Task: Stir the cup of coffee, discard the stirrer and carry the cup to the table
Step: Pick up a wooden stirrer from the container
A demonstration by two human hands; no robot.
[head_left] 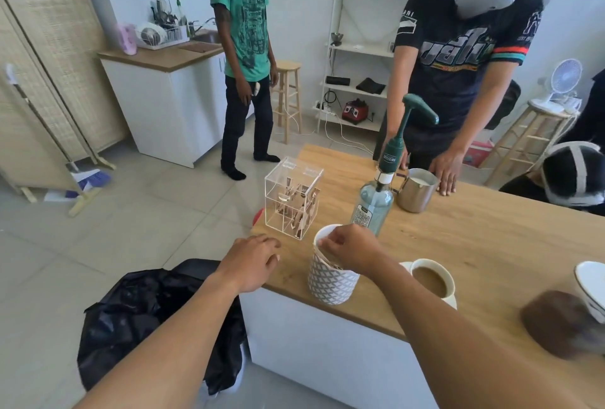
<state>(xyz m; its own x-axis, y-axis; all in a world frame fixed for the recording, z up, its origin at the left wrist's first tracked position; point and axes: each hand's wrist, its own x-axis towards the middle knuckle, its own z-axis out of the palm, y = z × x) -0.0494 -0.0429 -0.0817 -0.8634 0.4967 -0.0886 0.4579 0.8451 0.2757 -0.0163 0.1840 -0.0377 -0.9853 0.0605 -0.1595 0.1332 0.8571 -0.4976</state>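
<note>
Now pinched wooden stirrer (328, 261) w/ R hand (352, 250) in patterned holder (330, 284); hovered L hand (252, 261) loose, empty, at counter (491, 245) edge, coffee cup (451, 282) beside holder.

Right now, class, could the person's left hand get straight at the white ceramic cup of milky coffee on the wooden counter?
Probably not directly: the grey-patterned white pot and the right hand reaching into it sit between the left hand and the white coffee cup. Going round looks possible.
</note>
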